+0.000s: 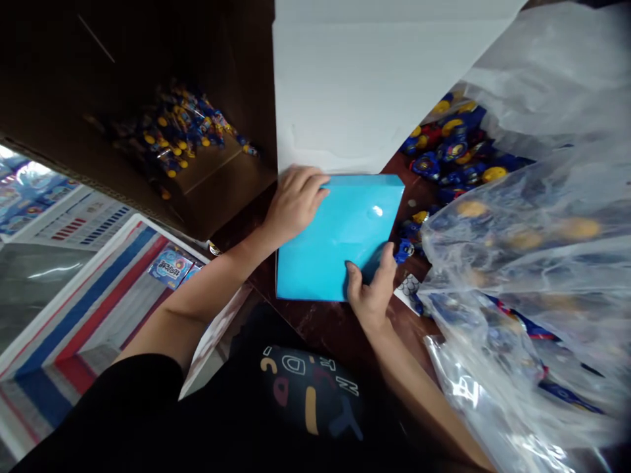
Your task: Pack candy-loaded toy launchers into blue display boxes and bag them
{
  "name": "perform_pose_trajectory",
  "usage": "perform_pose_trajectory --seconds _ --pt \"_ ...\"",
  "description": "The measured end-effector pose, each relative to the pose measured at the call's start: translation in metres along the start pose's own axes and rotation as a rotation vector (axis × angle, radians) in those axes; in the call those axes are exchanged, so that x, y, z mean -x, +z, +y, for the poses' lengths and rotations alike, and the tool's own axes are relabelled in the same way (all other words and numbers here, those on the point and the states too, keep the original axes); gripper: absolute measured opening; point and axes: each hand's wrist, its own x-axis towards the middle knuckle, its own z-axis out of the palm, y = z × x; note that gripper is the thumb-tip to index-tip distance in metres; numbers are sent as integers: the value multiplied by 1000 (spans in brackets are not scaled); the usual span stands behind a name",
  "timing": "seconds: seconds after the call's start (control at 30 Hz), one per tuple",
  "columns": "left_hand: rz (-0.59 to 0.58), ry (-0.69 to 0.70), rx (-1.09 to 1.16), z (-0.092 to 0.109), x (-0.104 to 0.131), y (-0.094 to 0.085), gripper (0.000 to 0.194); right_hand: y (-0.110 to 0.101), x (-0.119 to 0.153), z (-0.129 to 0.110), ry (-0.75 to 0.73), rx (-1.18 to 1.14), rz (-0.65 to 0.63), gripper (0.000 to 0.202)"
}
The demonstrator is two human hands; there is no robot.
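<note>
A flat light-blue box (328,236) lies on the dark brown table in front of me. A white cardboard panel (355,85) rises behind its far edge; whether the two are joined is hidden. My left hand (298,203) is closed over the box's far left corner, fingers together and bent. At the near right corner my right hand (372,282) grips the box, one digit on the blue face and another along the right side. Its remaining fingers are out of sight.
A deep brown carton (211,190) at the left holds many small blue-and-yellow toys (182,125). More such toys (448,151) lie at the right beside clear plastic bags (517,256). A striped bin (93,289) with a printed packet (170,266) stands at the lower left.
</note>
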Motion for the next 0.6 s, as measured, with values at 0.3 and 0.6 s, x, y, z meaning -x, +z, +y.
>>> perform_pose_trajectory --seconds 0.3,0.6 --pt "-57 -43 66 16 -16 9 47 3 -1 -2 -33 34 92 80" --pt "-4 -268 -136 36 -14 26 41 6 -3 0 -29 15 90 74"
